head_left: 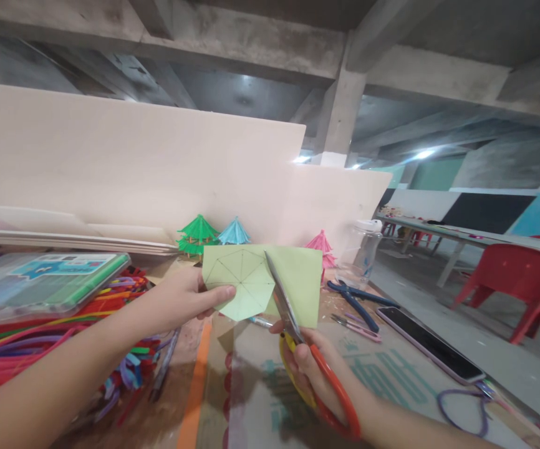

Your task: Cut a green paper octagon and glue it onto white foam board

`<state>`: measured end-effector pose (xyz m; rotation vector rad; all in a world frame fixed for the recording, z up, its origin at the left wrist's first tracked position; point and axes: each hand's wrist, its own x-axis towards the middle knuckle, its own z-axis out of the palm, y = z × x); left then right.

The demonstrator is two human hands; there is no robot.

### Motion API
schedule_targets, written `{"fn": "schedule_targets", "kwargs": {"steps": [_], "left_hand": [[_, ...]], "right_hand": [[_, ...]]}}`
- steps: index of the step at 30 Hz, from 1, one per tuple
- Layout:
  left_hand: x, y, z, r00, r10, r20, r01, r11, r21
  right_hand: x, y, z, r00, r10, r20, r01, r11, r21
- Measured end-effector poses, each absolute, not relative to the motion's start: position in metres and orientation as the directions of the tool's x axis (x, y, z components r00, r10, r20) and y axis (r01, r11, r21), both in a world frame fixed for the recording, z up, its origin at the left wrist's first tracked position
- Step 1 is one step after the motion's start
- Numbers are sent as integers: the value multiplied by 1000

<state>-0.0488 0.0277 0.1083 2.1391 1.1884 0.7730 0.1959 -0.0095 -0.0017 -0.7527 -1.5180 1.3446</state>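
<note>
My left hand (186, 299) pinches the left edge of a light green paper sheet (300, 280) held up above the table; a polygon with spokes is drawn on it. My right hand (314, 368) grips scissors (285, 305) with orange and yellow handles. Their blades point up and lie across the paper along the polygon's right side, where the paper is partly cut.
Small paper umbrellas in green (198, 232), blue (234, 232) and pink (321, 242) stand by a pale board. Pipe cleaners (27, 349) and a plastic case (40, 280) lie left. Blue pliers (356, 299), a phone (431, 344), a clear bottle (361, 252) and a red chair (522, 280) are right.
</note>
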Motion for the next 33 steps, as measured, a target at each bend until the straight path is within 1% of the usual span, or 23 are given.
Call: {"fn": "schedule_targets", "kwargs": {"steps": [4,10,20,26,30,33], "left_hand": [[-48,26,110,420,883,211,540,-430,724],[-47,27,110,425,881,206,557,-434,708],[-49,26,110,439,877,194,588,-444,676],[-49,27,111,418,889,188,595,-425,682],[-46,24,114,401,898,181,592,-405,696],[-42,21,119,339,912,230,559,-392,730]], "right_hand": [[196,-9,-2,-376,894,243,-142,203,-969],[195,-9,-2,-355,900,251,-150,210,-966],[196,-7,-5,-378,890,253,-139,215,-967],[197,0,-14,-377,878,296,-143,261,-955],[196,-1,-14,-363,891,275,-142,239,-961],[195,-6,-7,-349,908,232,-137,195,-971]]}}
